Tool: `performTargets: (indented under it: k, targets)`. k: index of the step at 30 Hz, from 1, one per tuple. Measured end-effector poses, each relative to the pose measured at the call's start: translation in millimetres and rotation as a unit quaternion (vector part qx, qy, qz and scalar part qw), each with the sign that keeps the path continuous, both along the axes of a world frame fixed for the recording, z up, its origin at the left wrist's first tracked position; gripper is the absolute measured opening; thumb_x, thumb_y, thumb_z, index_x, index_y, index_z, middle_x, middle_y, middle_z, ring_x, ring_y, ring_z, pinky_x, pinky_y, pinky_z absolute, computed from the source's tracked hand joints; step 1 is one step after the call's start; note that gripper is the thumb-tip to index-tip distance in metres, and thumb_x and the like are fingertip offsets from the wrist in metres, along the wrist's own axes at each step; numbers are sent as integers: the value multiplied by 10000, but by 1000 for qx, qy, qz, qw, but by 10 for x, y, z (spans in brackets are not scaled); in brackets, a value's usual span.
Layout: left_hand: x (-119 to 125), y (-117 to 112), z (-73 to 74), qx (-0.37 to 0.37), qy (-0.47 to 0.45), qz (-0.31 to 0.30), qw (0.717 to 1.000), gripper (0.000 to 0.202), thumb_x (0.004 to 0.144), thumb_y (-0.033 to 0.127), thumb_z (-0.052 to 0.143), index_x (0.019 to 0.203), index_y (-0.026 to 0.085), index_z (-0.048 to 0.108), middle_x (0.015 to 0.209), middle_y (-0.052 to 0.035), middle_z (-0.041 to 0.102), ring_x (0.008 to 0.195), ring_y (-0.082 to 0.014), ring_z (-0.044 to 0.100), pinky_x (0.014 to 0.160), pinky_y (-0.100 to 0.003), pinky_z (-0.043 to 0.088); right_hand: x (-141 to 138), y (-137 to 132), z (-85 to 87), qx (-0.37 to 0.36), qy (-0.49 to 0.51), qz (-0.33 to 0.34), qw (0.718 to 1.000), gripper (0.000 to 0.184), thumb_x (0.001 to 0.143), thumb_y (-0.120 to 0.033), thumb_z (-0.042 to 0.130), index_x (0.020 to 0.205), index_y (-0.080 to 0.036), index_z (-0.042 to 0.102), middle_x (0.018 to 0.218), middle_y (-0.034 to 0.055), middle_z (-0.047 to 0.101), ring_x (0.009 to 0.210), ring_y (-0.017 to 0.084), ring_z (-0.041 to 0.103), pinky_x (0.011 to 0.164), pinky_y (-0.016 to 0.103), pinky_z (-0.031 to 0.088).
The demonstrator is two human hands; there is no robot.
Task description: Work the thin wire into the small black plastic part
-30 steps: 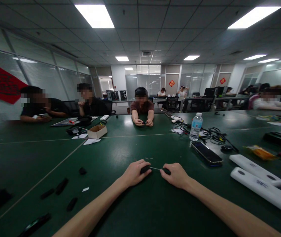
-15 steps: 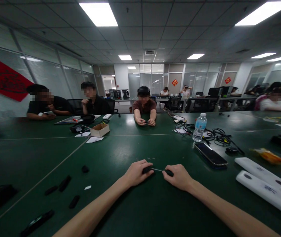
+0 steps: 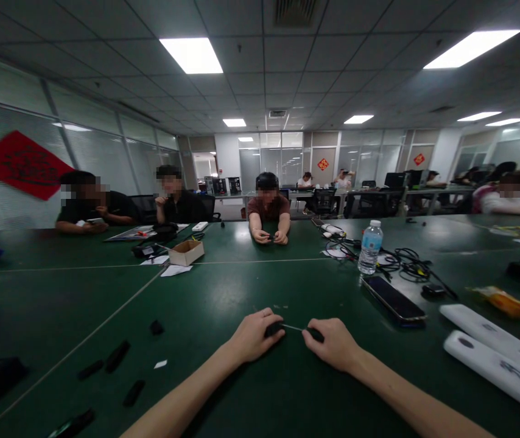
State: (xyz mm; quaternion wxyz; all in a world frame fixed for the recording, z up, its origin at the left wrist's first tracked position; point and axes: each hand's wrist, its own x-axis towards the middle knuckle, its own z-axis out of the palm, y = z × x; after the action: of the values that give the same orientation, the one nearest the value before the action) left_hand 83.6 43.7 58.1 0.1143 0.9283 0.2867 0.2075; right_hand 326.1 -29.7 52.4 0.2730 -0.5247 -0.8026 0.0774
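Just above the green table, my right hand (image 3: 335, 344) is closed around the dark handle of a screwdriver (image 3: 293, 328). Its thin metal shaft points left, and its tip meets a small black part (image 3: 274, 329). My left hand (image 3: 254, 335) pinches that part between thumb and fingers. What kind of part it is, I cannot make out, since the fingers cover much of it. Left of my left forearm lie several small black pieces (image 3: 117, 356) and a white paper scrap (image 3: 160, 364).
A water bottle (image 3: 370, 248), a phone (image 3: 393, 299), tangled black cables (image 3: 406, 263) and two long white devices (image 3: 502, 371) stand or lie on the right. An open cardboard box (image 3: 187, 252) sits farther left. A person (image 3: 269, 210) works opposite; others sit around.
The whole view has tilted up slightly, so the table and hands appear lower. Both hands keep the same hold on the screwdriver and the black part.
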Motion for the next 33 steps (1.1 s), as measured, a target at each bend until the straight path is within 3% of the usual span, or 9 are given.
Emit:
performTargets:
  k: [16,23,33]
  targets:
    - [-5,2,-26,-21,-20,6,1000,317,923,331,485,1228,247,455,1090,-47,591,886,-176,591,806,-309,455,-9,6,6,-50,2,-7,999,335,958,-422,434,855,-193,656,720,4,650,606,130,602,596,236,446]
    - [2,8,-54,-23,-24,27,999,188,903,333,515,1027,211,444,917,-18,597,749,-159,571,681,-273,423,-19,-20,64,-54,-5,-13,998,340,957,-431,435,853,-192,653,723,2,647,604,124,595,594,231,452]
    - [10,4,-26,-46,-14,24,999,212,890,368,560,1014,213,484,950,-21,613,801,-172,591,694,-276,430,-31,-27,78,-70,2,-6,998,344,959,-431,430,870,-190,658,745,10,656,624,130,604,623,239,463]
